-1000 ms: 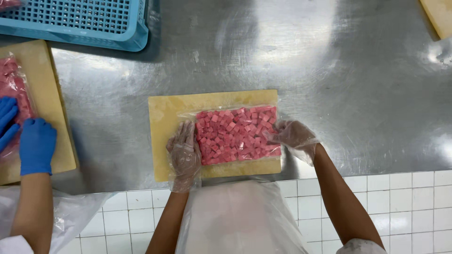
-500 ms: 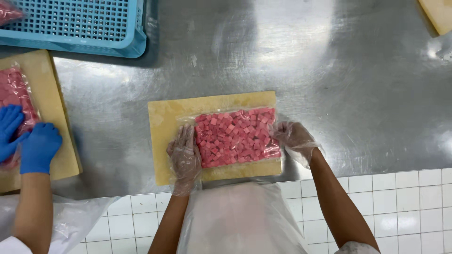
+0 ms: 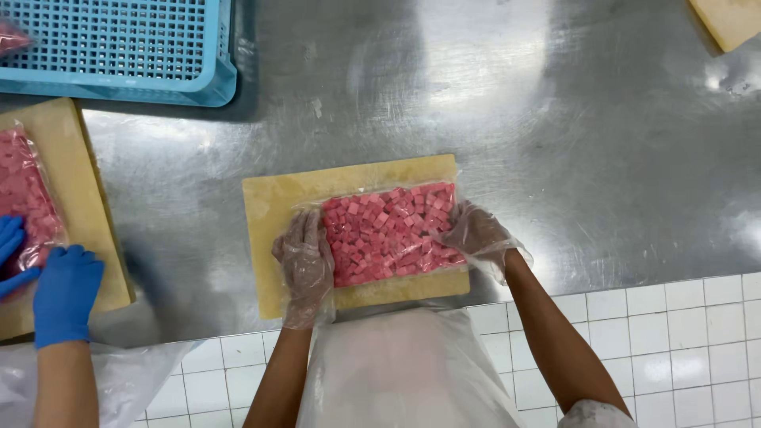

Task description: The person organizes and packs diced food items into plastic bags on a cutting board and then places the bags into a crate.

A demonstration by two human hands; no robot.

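Observation:
A clear plastic bag of pink meat cubes (image 3: 388,231) lies flat on a yellow cutting board (image 3: 277,206) in front of me. My left hand (image 3: 305,265), in a thin clear glove, presses against the bag's left edge with fingers spread. My right hand (image 3: 476,234), gloved the same way, rests on the bag's right edge. Both hands flank the bag and touch it.
A steel table (image 3: 515,119) holds everything. A blue perforated crate (image 3: 119,47) stands at the back left. A co-worker's blue-gloved hands (image 3: 55,277) handle another bag of pink cubes (image 3: 24,198) on a second board (image 3: 79,182). Another board corner (image 3: 729,20) shows top right.
My hands stay at the bag's sides with small shifts. The co-worker's blue-gloved hands have moved a little over their own bag.

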